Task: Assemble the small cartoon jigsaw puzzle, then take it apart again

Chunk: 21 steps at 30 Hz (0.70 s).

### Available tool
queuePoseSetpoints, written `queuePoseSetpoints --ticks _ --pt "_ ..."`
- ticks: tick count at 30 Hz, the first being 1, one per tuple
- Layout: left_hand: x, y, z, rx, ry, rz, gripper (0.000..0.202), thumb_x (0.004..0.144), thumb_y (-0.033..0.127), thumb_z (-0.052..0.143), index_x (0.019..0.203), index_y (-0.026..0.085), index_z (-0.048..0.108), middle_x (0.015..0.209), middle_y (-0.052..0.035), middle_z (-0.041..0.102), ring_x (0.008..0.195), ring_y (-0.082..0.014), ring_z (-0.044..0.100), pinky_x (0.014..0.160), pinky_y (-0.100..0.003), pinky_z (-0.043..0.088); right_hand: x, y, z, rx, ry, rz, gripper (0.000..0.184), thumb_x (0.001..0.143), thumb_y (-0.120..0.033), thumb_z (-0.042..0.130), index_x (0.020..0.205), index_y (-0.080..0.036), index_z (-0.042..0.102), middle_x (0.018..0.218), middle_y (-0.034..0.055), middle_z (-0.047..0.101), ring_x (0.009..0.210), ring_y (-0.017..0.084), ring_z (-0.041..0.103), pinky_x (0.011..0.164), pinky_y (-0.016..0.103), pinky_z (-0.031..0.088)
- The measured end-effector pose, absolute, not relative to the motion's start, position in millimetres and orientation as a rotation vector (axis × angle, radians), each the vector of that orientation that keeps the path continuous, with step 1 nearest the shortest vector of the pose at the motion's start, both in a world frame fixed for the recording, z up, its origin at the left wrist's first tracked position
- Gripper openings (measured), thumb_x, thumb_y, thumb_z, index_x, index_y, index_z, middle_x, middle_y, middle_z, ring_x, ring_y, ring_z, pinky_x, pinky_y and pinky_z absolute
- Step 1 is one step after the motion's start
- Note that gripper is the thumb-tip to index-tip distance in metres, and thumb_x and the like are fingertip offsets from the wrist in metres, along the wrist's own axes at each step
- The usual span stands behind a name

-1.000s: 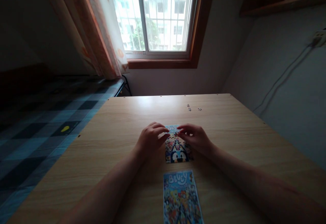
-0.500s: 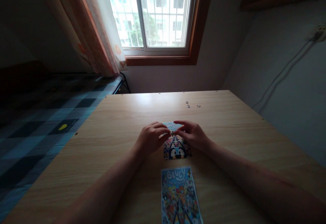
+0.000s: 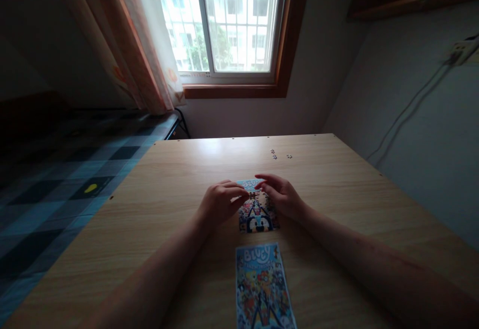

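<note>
A small, mostly assembled jigsaw puzzle (image 3: 258, 214) with a blue cartoon dog lies on the wooden table (image 3: 168, 184). My left hand (image 3: 219, 203) rests at its upper left edge, fingers curled, thumb and forefinger pinched at the puzzle's top edge. My right hand (image 3: 279, 194) sits at the upper right, fingers bent, fingertips touching the puzzle's top. A printed picture card (image 3: 262, 286) reading "Bluey" lies nearer me, below the puzzle.
Three loose puzzle pieces (image 3: 279, 155) lie farther back on the table. A window (image 3: 228, 19) with a curtain (image 3: 145, 44) is behind. A bed with a checked blue cover (image 3: 67, 169) stands left. A cable (image 3: 411, 109) runs down the right wall.
My hands stay at the puzzle's top edge; the right fingertips have shifted slightly left and up. The view moved a little.
</note>
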State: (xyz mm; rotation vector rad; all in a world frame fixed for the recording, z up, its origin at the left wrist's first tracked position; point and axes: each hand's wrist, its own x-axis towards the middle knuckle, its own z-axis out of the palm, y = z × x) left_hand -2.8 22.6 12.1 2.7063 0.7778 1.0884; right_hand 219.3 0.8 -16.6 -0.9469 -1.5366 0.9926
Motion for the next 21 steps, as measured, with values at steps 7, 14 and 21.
queuePoseSetpoints --ticks 7,14,21 --pt "-2.6 25.2 7.1 2.432 0.823 1.172 0.006 0.085 0.023 0.072 0.085 0.020 0.077 0.085 -0.0044 0.076 0.074 -0.0153 0.071 0.068 -0.026 0.058 221.2 4.0 -16.7 -1.088 -1.496 0.757 0.022 0.087 -0.031 0.060 0.102 -0.019 0.072 0.095 0.0060 0.073 0.081 0.016 0.065 0.070 0.028 0.048" --pt "-2.8 25.2 7.9 2.313 0.865 1.162 0.004 0.083 0.020 0.073 0.083 0.018 0.077 0.081 -0.0039 0.076 0.065 -0.0126 0.069 0.058 -0.021 0.055 223.3 4.6 -17.6 -1.151 -1.522 0.651 0.019 0.084 -0.026 0.062 0.098 -0.020 0.073 0.094 0.0050 0.072 0.086 0.017 0.065 0.073 0.028 0.046" --pt "-5.0 27.0 7.4 2.227 0.893 1.101 0.012 0.084 0.028 0.073 0.082 0.017 0.078 0.079 -0.0056 0.076 0.061 -0.0127 0.066 0.056 -0.022 0.053 224.4 5.8 -18.1 -1.177 -1.521 0.652 0.020 0.082 -0.025 0.062 0.097 -0.020 0.074 0.090 0.0046 0.073 0.081 0.017 0.064 0.071 0.027 0.045"
